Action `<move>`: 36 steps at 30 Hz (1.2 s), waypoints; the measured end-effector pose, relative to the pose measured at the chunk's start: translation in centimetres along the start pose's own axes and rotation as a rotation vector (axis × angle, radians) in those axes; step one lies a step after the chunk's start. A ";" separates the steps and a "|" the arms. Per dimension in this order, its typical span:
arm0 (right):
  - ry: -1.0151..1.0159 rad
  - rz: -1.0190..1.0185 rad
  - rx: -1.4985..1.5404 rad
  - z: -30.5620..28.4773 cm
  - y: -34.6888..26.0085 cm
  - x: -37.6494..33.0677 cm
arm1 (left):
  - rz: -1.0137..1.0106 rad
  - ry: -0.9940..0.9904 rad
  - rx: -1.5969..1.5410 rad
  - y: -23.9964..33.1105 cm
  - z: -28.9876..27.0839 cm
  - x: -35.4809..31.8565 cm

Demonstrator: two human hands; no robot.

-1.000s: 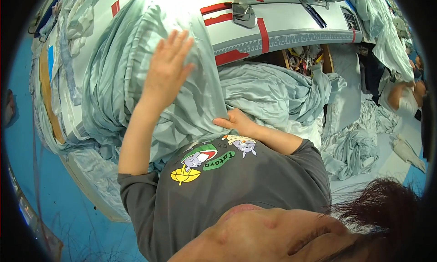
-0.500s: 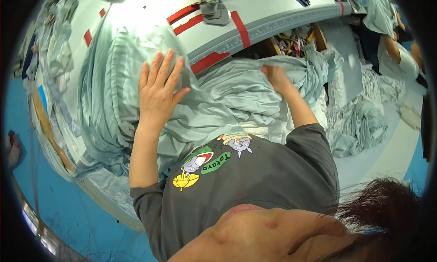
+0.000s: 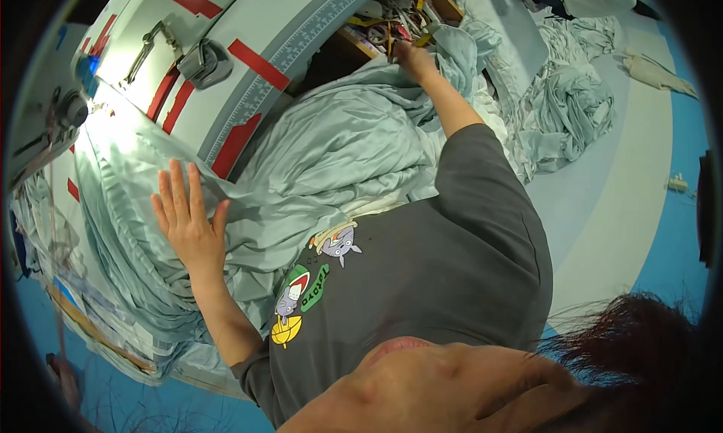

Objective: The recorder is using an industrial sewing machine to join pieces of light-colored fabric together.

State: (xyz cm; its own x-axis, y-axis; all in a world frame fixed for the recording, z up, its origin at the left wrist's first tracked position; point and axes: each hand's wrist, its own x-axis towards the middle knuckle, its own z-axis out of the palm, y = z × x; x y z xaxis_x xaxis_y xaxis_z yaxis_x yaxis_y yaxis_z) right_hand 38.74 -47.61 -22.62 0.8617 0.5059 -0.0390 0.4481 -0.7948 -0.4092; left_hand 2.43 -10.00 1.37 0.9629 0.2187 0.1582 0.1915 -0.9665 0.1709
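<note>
A large heap of pale green satiny fabric [image 3: 339, 139] spreads over the sewing table's near side and down against my body. My left hand [image 3: 190, 226] lies flat on it, fingers stretched out and a little apart, holding nothing. At the open wooden drawer [image 3: 444, 2], my right hand [image 3: 413, 62] is over the near part of the drawer's jumbled small tools and bits. Its fingers are dark and smeared by motion, so whether they hold anything is hidden.
The sewing machine [image 3: 45, 132] with its bright lamp stands at the left. A ruler strip [image 3: 282, 60] edges the white tabletop, which has red tape [image 3: 258, 64] and a grey metal attachment [image 3: 205, 64]. More bunched green fabric [image 3: 568, 105] lies on the right.
My right hand has moved from the fabric heap to the drawer. The view has turned toward the right, and my left hand stays flat on the fabric.
</note>
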 end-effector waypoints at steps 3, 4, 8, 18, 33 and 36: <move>-0.590 -0.150 -0.525 0.4 1.8 -1.4 | -0.003 -0.008 0.015 0.0 0.0 0.0; -0.537 -0.127 -0.559 0.1 2.4 -1.7 | 0.010 -0.010 0.024 0.0 0.0 -0.1; -0.697 -0.107 -0.284 -2.4 1.9 -1.8 | 0.022 -0.018 0.045 -0.1 0.0 -0.2; 0.696 -0.685 0.151 -12.8 -19.3 6.4 | -0.038 0.008 -0.044 0.2 -0.6 -0.3; 0.255 -0.549 0.490 -15.5 -31.5 4.8 | -0.069 0.123 -0.069 -1.2 0.6 0.4; -0.151 -0.749 0.381 -13.5 -35.8 1.2 | -0.054 0.102 -0.061 -1.2 0.4 0.7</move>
State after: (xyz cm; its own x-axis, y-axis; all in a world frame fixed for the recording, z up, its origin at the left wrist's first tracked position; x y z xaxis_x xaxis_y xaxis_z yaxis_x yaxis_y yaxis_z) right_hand 26.96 -23.08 4.27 0.3168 0.9138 0.2541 0.7527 -0.0792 -0.6535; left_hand 2.95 -8.78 0.89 0.9264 0.2858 0.2450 0.2275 -0.9436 0.2405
